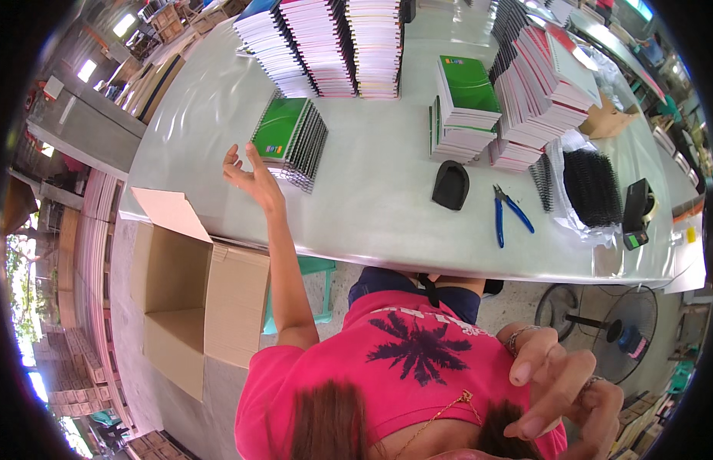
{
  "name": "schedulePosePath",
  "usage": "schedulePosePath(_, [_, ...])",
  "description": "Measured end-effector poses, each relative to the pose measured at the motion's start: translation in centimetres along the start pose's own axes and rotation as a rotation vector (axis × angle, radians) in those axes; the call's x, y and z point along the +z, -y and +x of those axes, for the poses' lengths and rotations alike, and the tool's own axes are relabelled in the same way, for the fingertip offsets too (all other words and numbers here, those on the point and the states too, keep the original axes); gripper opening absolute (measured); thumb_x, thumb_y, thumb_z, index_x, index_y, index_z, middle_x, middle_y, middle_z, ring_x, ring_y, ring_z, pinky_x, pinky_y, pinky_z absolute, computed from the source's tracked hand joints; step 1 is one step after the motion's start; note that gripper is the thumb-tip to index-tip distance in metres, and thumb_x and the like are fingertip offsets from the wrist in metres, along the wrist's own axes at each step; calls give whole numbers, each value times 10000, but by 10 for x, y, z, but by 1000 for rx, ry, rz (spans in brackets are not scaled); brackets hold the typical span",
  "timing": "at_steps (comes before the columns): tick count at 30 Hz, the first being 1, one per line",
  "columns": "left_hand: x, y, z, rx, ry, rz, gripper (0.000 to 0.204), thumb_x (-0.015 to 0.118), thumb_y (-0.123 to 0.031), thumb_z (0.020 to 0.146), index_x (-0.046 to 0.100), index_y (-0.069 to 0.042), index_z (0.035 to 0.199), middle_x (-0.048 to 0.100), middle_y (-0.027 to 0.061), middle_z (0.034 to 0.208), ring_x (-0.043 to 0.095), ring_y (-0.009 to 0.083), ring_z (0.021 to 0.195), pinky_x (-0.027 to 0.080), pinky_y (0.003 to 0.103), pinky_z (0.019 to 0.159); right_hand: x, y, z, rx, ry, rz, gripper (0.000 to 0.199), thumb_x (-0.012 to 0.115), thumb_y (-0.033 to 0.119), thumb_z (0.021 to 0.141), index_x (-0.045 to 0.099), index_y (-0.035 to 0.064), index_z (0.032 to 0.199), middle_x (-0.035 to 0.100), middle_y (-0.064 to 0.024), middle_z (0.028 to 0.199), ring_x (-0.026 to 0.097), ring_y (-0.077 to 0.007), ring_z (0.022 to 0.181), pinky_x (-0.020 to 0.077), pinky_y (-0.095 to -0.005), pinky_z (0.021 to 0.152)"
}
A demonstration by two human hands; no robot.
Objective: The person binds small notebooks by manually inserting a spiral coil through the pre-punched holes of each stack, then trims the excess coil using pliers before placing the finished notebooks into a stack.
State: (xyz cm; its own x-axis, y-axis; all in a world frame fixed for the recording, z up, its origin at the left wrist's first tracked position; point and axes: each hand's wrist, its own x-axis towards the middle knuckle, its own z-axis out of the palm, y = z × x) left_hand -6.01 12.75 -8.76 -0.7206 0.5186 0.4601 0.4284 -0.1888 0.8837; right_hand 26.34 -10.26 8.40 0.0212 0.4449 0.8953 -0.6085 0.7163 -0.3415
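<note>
Notebooks (318, 57) stand in stacks across your table (372, 207), the biggest thing in view, and plenty looks done already. Down at 8 o'clock, your box (237, 303) gapes open, bare cardboard showing inside; if it's meant for them, packing looks not begun. Up at 12, three tall stacks (379, 50) rise with dark coils along their edges, so those look bound. Over at 2, a leaning pile (536, 96) of pink-edged books: coils show at its far left, but you can't tell from this side whether every one is finished. Just beside it at 1 o'clock, a green pile (467, 88); its binding is too hidden to call.

Now your nearest work, the green stack (287, 126) at 11: coils run all down its right side, so that batch looks bound, and it sits squared on the table. Spare coils (592, 188) lie bunched on plastic at 3, hinting that more binding could be left.

Hands apart! Your right hand (567, 376) is up at 4, loosely curled, nothing visible in it. Your left hand (254, 178), at 10, spreads its fingers by the green stack's near corner, not gripping; contact you can't tell. Smallest, your pliers (506, 215) lie at 3, legs apart, unused.
</note>
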Motion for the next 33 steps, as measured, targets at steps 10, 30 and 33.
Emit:
schedulePosePath(10, [-11, -9, -21, 60, -105, -8, 372, 593, -283, 968, 499, -66, 1255, 380, 94, 1265, 371, 250, 1119, 375, 443, 940, 2, 7, 3, 95, -51, -327, 173, 642, 266, 869, 639, 295, 1039, 565, 158, 1101, 564, -222, 984, 411, -524, 867])
schedulePosePath(30, [-26, -64, -85, 486, 63, 11, 46, 558, -9, 952, 543, -24, 992, 468, 88, 1051, 393, 250, 1112, 339, 412, 931, -205, -170, -10, 112, 52, -1565, 255, 658, -14, 818, 706, 34, 1064, 675, -98, 1038, 614, -295, 997, 491, -375, 882])
schedulePosePath(33, [-16, -73, -101, 434, 150, -34, 38, 555, -8, 953, 550, -25, 987, 468, 92, 1060, 419, 243, 1093, 351, 394, 945, -205, -166, -9, 109, 30, -1510, 251, 623, -45, 805, 721, 31, 1023, 689, -103, 981, 623, -297, 955, 499, -380, 844])
